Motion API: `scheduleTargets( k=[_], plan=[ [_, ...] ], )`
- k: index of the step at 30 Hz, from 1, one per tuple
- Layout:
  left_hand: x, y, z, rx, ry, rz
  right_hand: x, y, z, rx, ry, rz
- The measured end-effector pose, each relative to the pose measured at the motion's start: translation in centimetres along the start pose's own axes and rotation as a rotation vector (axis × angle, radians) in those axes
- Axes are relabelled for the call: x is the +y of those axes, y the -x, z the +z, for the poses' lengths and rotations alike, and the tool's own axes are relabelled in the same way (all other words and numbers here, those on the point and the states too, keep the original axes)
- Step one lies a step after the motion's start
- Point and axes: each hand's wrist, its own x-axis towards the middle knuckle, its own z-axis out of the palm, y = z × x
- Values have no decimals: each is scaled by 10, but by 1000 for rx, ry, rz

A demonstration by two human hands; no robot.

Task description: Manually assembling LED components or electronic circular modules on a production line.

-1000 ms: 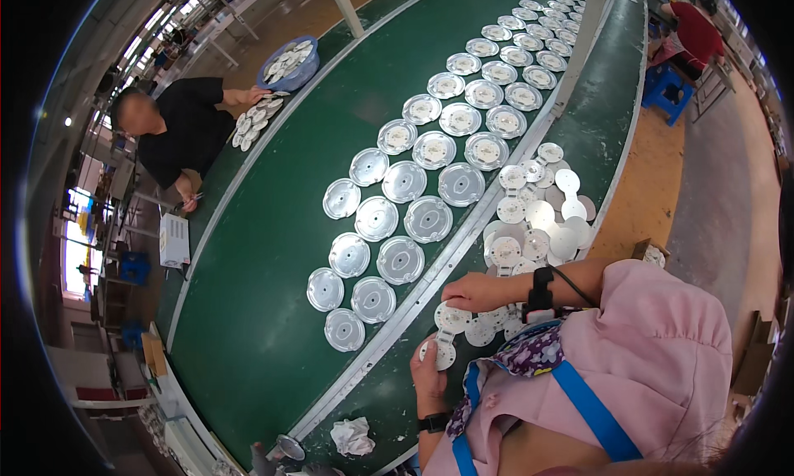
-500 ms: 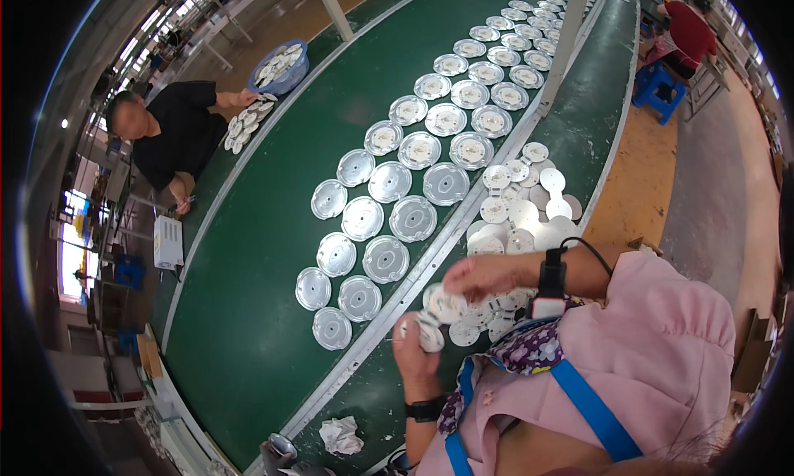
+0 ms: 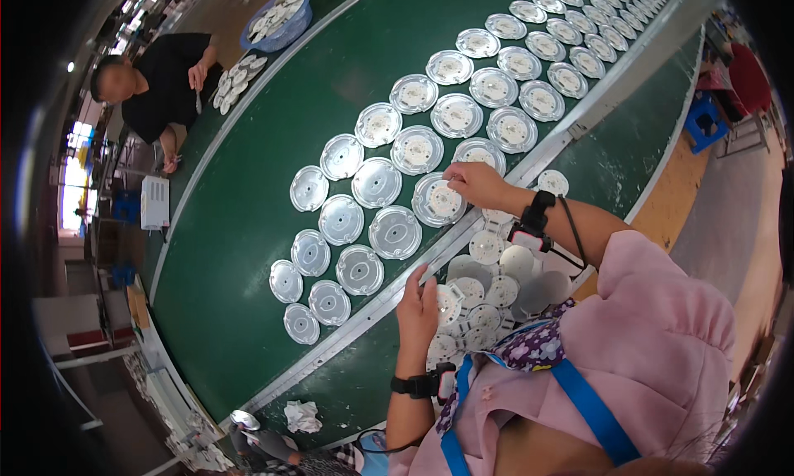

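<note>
My right hand (image 3: 475, 184) reaches over the metal rail, its fingers bent together at the edge of a white round board (image 3: 435, 201). That board lies inside a shallow silver round plate (image 3: 423, 220) on the green belt. Below it, on my side of the rail, my left hand (image 3: 419, 305) is raised with the thumb toward the fingers, and another white round board (image 3: 449, 305) sits against it, partly hidden. A pile of white round boards (image 3: 502, 291) lies beside my left hand. Silver plates without boards (image 3: 360, 269) stand in rows to the left.
Plates with white boards (image 3: 494, 87) run up the green belt (image 3: 223, 286). The metal rail (image 3: 372, 312) divides it from my side. Across the belt, a person (image 3: 165, 87) sits by a blue basket (image 3: 289, 33) and loose white boards (image 3: 236, 83). Crumpled white paper (image 3: 303, 416) lies near me.
My hands have parted from the paired white boards they held together. The right hand has moved across the rail to a plate, where a board now lies. My view has shifted.
</note>
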Motion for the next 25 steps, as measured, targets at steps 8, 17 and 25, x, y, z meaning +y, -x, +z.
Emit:
scheduleTargets(
  k=[8, 17, 25],
  plan=[
    [4, -66, 29, -162, -235, 101, 3, -4, 14, 98, 270, -61],
    [1, -93, 56, -331, -572, 64, 22, 26, 5, 137, 595, -500],
    [6, -97, 57, -390, -563, 19, 27, 29, 12, 136, 652, -506]
  ],
)
